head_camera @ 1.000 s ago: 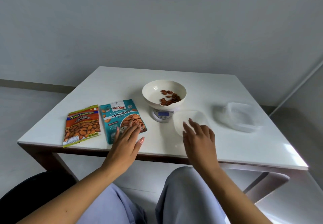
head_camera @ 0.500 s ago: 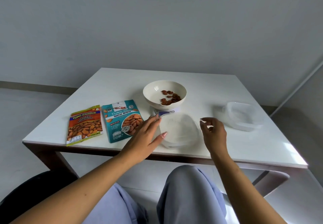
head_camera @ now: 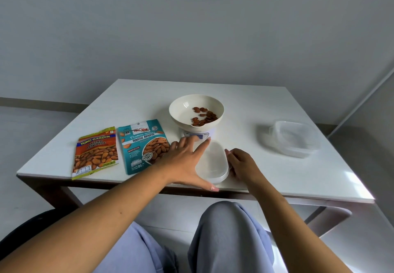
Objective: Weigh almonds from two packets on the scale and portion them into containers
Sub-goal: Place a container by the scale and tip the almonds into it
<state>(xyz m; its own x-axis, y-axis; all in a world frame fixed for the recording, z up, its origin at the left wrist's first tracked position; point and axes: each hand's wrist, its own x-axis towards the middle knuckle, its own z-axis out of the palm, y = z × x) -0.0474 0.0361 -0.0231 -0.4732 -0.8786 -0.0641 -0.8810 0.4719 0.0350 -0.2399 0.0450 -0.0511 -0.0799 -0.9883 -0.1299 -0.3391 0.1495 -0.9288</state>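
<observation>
A cream bowl holding several almonds rests on a small scale. Just in front of it lies a clear lidded container, near the table's front edge. My left hand grips its left side with fingers spread, and my right hand holds its right side. An orange salted almonds packet and a teal roasted almonds packet lie flat to the left. Part of the scale's display is hidden behind my left fingers.
A second clear container sits at the right of the white table. My knees in grey trousers show below the table's front edge, and a dark chair seat is at the lower left.
My left hand left the teal packet and moved right to the clear container. My right hand came back to its right side. The container has slid closer to the front edge.
</observation>
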